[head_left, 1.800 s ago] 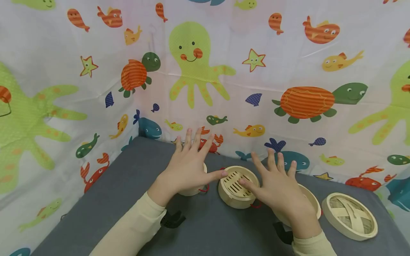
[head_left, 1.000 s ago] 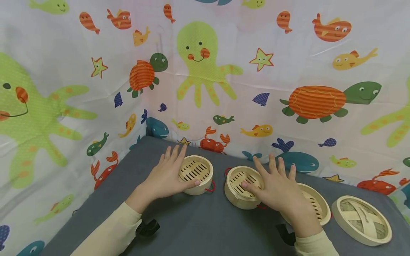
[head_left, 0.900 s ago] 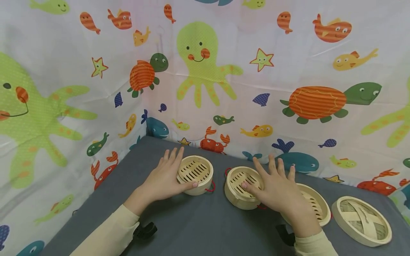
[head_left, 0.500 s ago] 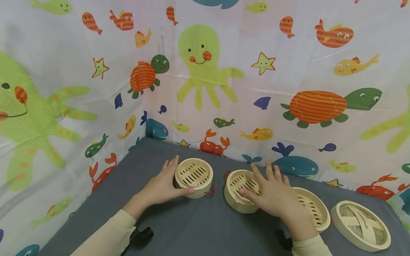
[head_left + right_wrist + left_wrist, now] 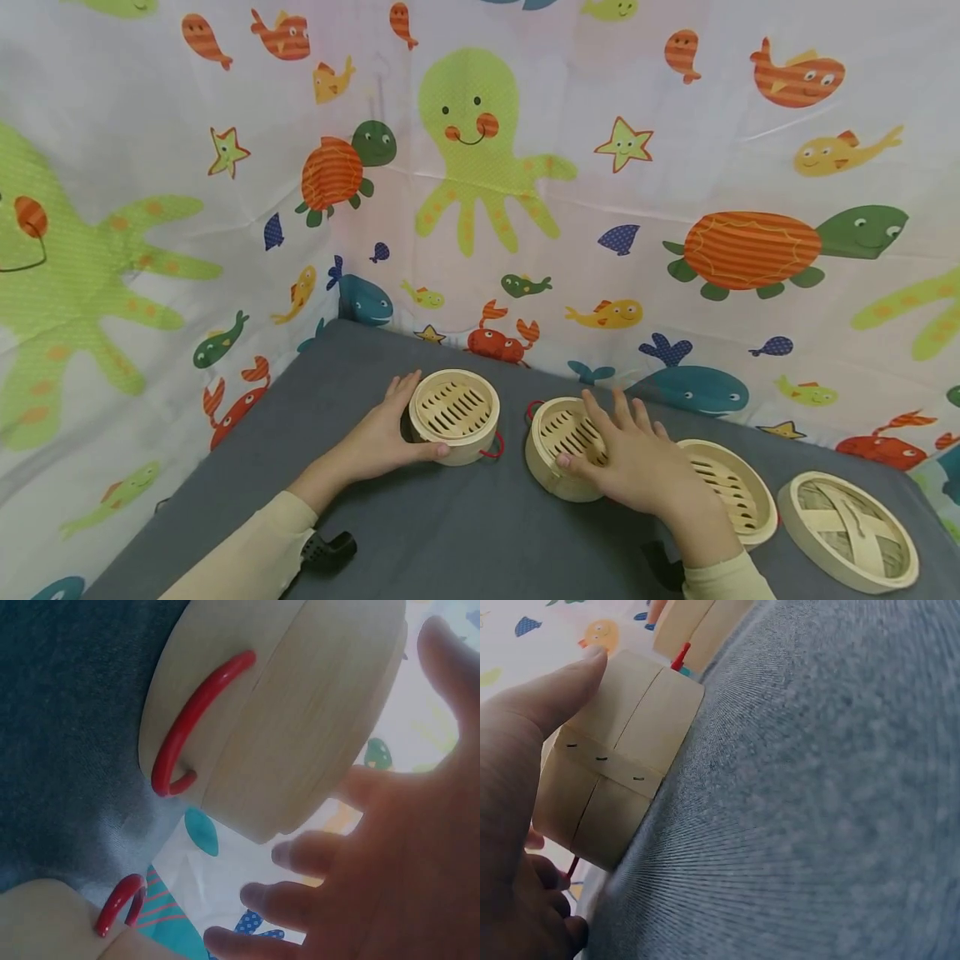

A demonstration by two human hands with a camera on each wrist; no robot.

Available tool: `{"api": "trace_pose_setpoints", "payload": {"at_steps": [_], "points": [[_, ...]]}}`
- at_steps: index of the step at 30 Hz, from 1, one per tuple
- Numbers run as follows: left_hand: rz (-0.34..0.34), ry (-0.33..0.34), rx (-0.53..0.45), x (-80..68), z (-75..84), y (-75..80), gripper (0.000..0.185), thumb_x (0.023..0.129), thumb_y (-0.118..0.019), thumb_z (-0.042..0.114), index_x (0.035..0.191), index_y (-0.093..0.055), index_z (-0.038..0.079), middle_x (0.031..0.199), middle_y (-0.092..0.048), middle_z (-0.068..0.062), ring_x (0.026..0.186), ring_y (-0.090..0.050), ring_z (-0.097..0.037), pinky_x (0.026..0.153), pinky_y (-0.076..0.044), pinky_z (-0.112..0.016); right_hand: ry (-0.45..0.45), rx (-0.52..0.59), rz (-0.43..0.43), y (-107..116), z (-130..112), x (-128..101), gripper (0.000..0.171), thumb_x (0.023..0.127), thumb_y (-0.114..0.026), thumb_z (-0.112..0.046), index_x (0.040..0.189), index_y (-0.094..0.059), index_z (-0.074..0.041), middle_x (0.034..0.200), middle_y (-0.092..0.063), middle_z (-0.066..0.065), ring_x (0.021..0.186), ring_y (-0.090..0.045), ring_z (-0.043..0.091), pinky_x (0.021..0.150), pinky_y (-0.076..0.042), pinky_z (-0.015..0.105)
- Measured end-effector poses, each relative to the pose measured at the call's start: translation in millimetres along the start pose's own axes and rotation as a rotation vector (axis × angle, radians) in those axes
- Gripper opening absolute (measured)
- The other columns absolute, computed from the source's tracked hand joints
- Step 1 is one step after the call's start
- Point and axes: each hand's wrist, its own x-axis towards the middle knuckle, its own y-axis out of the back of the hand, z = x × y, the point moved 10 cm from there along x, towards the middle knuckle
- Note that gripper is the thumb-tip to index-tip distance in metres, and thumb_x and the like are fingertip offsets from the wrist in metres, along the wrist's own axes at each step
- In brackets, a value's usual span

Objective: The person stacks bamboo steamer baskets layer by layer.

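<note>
A round bamboo steamer basket [image 5: 454,407] with a slatted inside and red loop handles stands at the left. My left hand [image 5: 375,446] holds it from its left side, thumb along the near wall and fingers behind. In the left wrist view the thumb lies by the rim of this basket [image 5: 622,727]; the fingertips are partly hidden. A second bamboo steamer basket [image 5: 558,429] stands right of it. My right hand [image 5: 648,471] hovers at its right side, fingers spread and thumb over the near rim. The right wrist view shows its fingers apart from the basket wall [image 5: 300,712].
Partly behind the right forearm sits another slatted steamer basket [image 5: 731,487]. A woven bamboo lid [image 5: 847,533] lies at the far right. All stand on a grey cloth surface [image 5: 465,542], backed by a curtain [image 5: 540,333] printed with sea animals.
My left hand has come down and left from above the left basket to its side. The right hand has lowered slightly toward the second basket. The baskets and lid stay in place.
</note>
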Motion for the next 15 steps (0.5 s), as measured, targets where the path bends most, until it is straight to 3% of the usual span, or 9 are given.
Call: {"api": "trace_pose_setpoints", "payload": {"at_steps": [9, 15], "points": [[0.025, -0.021, -0.011, 0.5, -1.5, 1.1, 0.138, 0.073, -0.096, 0.067, 0.175, -0.024, 0.008, 0.179, -0.022, -0.020, 0.166, -0.014, -0.041, 0.124, -0.024, -0.073, 0.027, 0.035, -0.043, -7.1, -2.2, -0.9, 0.123, 0.088, -0.059, -0.091, 0.174, -0.028, -0.010, 0.172, -0.024, 0.037, 0.151, -0.033, 0.065, 0.110, -0.033, 0.084], [0.057, -0.031, -0.034, -0.6, -5.9, 3.8, 0.134, 0.072, -0.099, 0.065, 0.172, -0.031, 0.007, 0.178, -0.028, -0.018, 0.163, -0.026, -0.039, 0.124, -0.029, -0.070, 0.020, 0.077, -0.078, -10.6, -0.2, 2.8, 0.131, 0.084, -0.067, -0.089, 0.175, -0.023, -0.006, 0.172, -0.024, 0.037, 0.145, -0.040, 0.068, 0.109, -0.035, 0.084]]}}
